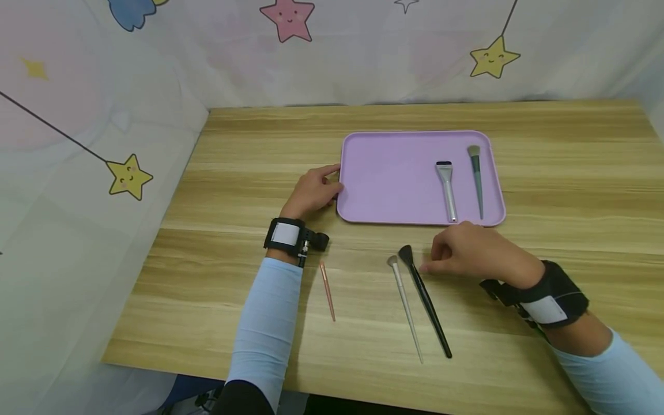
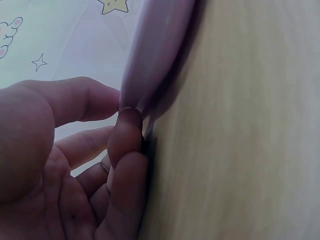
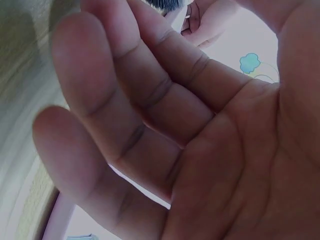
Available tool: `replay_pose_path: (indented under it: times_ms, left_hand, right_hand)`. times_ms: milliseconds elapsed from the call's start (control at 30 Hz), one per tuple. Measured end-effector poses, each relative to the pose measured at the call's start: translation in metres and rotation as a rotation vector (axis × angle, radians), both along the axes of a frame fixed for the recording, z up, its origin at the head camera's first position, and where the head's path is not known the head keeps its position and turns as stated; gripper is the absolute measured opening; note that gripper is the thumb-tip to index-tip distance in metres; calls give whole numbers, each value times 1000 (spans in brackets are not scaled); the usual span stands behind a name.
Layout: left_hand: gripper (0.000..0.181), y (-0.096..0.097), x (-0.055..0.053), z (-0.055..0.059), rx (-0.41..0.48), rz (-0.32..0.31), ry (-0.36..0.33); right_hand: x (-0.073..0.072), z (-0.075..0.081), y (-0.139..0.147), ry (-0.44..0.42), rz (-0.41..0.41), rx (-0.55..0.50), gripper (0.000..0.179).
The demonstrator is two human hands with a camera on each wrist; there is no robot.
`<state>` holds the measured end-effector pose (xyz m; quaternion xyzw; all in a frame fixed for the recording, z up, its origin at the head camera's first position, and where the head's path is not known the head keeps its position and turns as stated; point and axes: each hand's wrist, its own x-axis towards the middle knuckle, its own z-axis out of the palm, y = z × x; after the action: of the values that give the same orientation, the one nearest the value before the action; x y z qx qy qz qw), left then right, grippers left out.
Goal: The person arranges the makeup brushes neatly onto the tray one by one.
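Note:
At its left edge, a purple tray (image 1: pixel 389 173) is pinched between the thumb and fingers of my left hand (image 1: pixel 313 189); the left wrist view shows the tray rim (image 2: pixel 157 47) at the fingertips. Two makeup brushes lie on the tray's right side: a flat silver one (image 1: pixel 448 193) and a green one (image 1: pixel 477 181). My right hand (image 1: pixel 474 253) is just below the tray, its fingers loosely bent and holding nothing. Left of its fingertips lies a black makeup brush (image 1: pixel 427 302), whose dark bristles (image 3: pixel 165 4) show in the right wrist view.
Beside the black brush lies a slim silver-white brush (image 1: pixel 406 308) on the wooden table (image 1: pixel 249 167). Farther left, near my left forearm, is a small rose-gold brush (image 1: pixel 328 292). A curtain printed with stars (image 1: pixel 363 69) hangs behind the table.

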<state>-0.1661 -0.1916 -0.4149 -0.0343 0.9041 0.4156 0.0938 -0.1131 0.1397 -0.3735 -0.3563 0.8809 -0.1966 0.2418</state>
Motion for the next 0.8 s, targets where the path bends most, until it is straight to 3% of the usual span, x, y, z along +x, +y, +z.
replay_pose_path:
  times_ms: [800]
  left_hand:
    - [56, 2, 0, 1, 12, 15, -7]
  right_hand:
    - [10, -4, -6, -31, 50, 39, 37]
